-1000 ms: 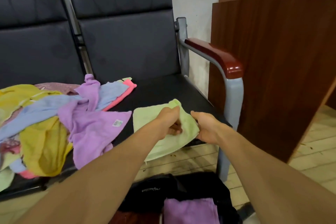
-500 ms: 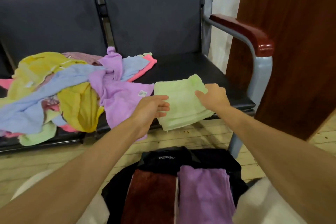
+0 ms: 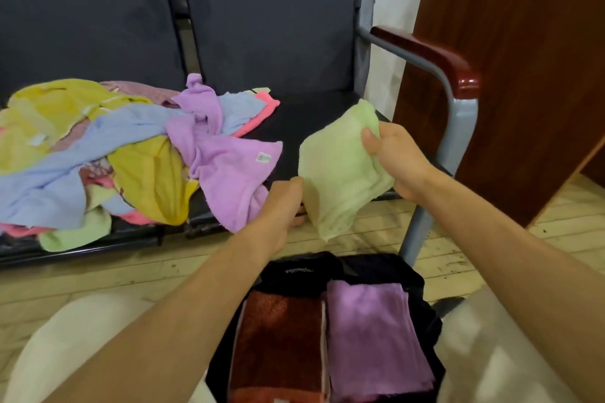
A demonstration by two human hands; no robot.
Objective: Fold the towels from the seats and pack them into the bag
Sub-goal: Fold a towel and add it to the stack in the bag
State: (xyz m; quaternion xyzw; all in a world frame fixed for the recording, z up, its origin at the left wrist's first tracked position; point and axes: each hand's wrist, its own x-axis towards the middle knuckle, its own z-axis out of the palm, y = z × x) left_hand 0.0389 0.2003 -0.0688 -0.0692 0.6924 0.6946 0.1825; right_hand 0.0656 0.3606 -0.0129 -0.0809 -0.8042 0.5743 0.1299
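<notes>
A folded light green towel (image 3: 337, 167) hangs just above the front edge of the right black seat (image 3: 294, 114). My right hand (image 3: 396, 160) grips its right side with the thumb on top. My left hand (image 3: 284, 206) holds its lower left edge, fingers hidden under the cloth. Below, between my knees, a black bag (image 3: 376, 268) stands open on the floor with a folded rust-brown towel (image 3: 278, 340) and a folded purple towel (image 3: 373, 337) side by side inside.
A heap of unfolded towels (image 3: 108, 154) in yellow, blue, purple and pink covers the left seat and spills onto the right one. A grey chair arm with a red-brown armrest (image 3: 429, 59) stands at right, a wooden panel (image 3: 523, 75) behind it.
The green towel lay flat on the seat half a second ago; both hands now hold it lifted off the seat edge. The view has tilted down toward the bag.
</notes>
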